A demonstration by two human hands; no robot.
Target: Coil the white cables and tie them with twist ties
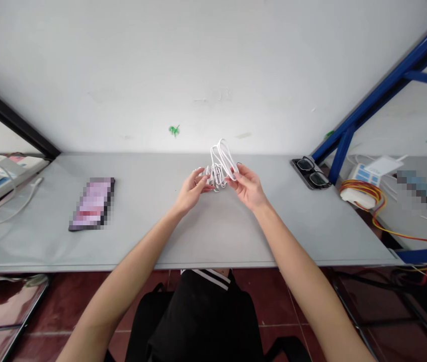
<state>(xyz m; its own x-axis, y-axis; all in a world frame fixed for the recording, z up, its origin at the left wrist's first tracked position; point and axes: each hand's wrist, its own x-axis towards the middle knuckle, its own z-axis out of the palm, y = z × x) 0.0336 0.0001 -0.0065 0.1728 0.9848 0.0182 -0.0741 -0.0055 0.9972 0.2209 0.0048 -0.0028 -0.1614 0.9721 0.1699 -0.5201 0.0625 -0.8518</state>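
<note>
A coil of white cable [230, 160] rises in long loops above the grey table, in front of me. My right hand [250, 188] is closed on the lower right side of these loops, pinching them between thumb and fingers. More white cable [218, 176], bunched and tangled, lies between my two hands. My left hand [192, 190] is closed around the left part of that bunch, its thumb pointing right. Fingers hide part of the cable, and I cannot make out its ends clearly.
A phone [91, 203] with a blurred screen lies left on the table [138, 221]. Black-framed glasses [313, 172] rest on a dark tray at right. Beyond the blue metal frame [339, 153] is a white power strip with red and yellow wires [362, 190]. More cables lie far left.
</note>
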